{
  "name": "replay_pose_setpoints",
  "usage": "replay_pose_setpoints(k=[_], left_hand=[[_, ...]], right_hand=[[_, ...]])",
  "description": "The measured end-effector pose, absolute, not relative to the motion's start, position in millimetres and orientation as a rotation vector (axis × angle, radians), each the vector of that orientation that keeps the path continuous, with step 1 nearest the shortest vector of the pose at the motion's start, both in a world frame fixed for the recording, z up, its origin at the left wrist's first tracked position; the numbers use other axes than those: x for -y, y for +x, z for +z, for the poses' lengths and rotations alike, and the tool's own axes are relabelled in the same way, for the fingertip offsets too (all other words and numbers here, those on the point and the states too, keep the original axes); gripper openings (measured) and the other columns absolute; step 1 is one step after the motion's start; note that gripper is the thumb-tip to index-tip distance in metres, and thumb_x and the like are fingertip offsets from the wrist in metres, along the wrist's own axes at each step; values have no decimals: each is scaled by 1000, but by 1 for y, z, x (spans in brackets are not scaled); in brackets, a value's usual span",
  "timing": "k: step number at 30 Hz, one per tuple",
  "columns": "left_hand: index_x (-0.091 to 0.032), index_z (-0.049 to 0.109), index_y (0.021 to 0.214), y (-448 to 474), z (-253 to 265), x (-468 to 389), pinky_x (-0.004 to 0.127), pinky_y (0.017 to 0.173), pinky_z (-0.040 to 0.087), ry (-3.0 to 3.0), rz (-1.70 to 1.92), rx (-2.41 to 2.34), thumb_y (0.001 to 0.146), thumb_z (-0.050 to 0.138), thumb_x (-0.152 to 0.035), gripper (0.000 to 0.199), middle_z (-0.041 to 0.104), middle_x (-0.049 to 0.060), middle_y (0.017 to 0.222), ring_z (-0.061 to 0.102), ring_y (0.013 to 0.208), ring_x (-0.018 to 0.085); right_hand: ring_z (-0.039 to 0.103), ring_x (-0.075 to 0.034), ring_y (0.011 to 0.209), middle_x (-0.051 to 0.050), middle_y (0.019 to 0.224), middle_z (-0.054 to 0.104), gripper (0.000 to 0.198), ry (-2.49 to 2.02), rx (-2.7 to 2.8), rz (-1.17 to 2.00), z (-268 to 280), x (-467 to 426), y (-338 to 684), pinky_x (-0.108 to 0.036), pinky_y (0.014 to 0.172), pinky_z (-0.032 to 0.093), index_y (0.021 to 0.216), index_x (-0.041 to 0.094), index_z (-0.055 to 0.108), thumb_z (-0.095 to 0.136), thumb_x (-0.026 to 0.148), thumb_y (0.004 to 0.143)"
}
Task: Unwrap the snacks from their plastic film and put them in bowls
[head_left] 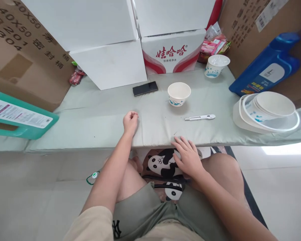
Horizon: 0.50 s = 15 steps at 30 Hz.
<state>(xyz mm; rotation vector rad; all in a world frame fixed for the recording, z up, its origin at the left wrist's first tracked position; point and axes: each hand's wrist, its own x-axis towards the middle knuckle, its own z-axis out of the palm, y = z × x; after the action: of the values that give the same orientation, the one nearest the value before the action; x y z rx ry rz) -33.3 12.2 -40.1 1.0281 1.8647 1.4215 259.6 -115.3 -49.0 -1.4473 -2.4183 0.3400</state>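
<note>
My left hand rests on the pale green cloth in a loose fist, with no object showing in it. Flat and with fingers spread, my right hand lies at the cloth's front edge, fingertips on the cloth. Beyond it, a white utility knife lies crosswise. An upright white paper cup with blue print stands behind the knife. A dark smartphone lies face up, farther back than my left hand. Neither hand touches the cup, knife or phone.
White boxes and a red-printed carton stand at the back. On the right are another paper cup, a blue bottle and a white bucket holding stacked cups. A green jug and cardboard box flank the left.
</note>
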Motion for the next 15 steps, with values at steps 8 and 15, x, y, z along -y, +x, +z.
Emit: replay_pose_setpoints(k=[8, 15], left_hand=[[-20, 59, 67, -41, -25, 22, 25, 62, 41, 776, 1471, -1614, 71, 55, -10, 12, 57, -1, 61, 53, 60, 12], [-20, 63, 71, -62, -6, 42, 31, 68, 47, 483, 1424, -1303, 72, 64, -19, 2, 57, 0, 61, 57, 61, 14]], right_hand=[[74, -26, 103, -9, 116, 77, 26, -1232, 2308, 771, -9, 80, 229, -41, 84, 60, 112, 22, 66, 44, 25, 98], [73, -21, 96, -5, 101, 76, 15, -1102, 2107, 1184, 13, 12, 143, -34, 82, 59, 105, 24, 67, 55, 28, 97]])
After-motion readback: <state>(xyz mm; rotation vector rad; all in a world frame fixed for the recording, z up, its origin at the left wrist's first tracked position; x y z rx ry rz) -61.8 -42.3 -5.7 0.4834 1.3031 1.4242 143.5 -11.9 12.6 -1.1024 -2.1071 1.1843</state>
